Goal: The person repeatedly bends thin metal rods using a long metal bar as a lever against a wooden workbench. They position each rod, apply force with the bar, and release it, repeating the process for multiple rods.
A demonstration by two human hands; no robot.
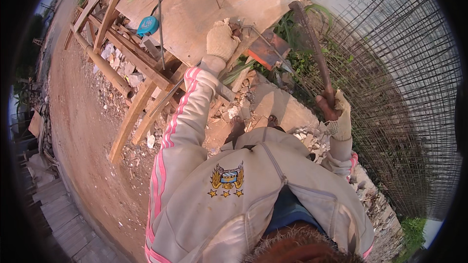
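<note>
My left hand [222, 40], in a cream knit glove with bare fingertips, is closed at the near right edge of a plywood board [190, 7]. It grips a thin steel rod [265, 39], bent near my fingers and slanting down to the right. My right hand [335, 109], in the same kind of glove, is wrapped round the lower end of a long, rusty bar tool [314, 44]. The tool stands raised, its wider end near the board's right corner. A reddish block [268, 51] lies beside the board, right of my left hand.
A teal tape measure [147, 26] and a dark cable [160, 14] are at the board's left side. Timber legs [134, 117] support the board. Steel mesh [390, 92] rises on the right. Rubble [243, 100] surrounds my feet; a dirt road [78, 117] runs left.
</note>
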